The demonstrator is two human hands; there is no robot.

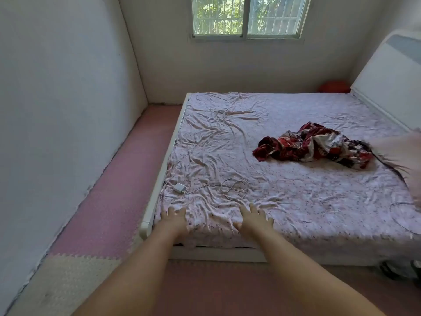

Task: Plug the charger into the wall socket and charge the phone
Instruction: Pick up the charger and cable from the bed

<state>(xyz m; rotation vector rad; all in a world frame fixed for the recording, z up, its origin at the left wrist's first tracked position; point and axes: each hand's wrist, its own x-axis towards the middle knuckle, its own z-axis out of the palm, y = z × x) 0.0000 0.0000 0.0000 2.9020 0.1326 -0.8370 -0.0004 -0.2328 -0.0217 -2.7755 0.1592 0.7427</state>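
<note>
Left hand: the left hand [174, 218] reaches forward over the near edge of the bed, fingers spread apart, palm down, gripping nothing; whether it touches the sheet cannot be told.
Right hand: the right hand [252, 221] is stretched out beside it, also with fingers spread and holding nothing, over the wrinkled sheet just in from the bed's near edge.
Arms: 2 bare forearms run from the bottom of the view up to the bed, roughly parallel and apart.
Charger: the white charger [179, 187] lies flat on the sheet near the bed's left edge, beyond the left hand and not touched by it.
Cable: a thin white cable [234, 188] leads from the charger to the right and ends in a loose coil, lying ahead of the right hand's fingertips and apart from them.
Bed: the bed [296, 201] carries a pale lilac sheet with a small print, heavily creased, in a white frame.
Cloth: a crumpled red, white and dark patterned cloth [314, 144] lies toward the right of the bed, well apart from the charger.
Floor: pink foam mats [118, 183] cover the floor between the bed and the left wall.
Window: a barred window [247, 17] sits in the far wall with green leaves behind it.
Headboard: a white headboard [387, 87] stands at the bed's right end.
</note>
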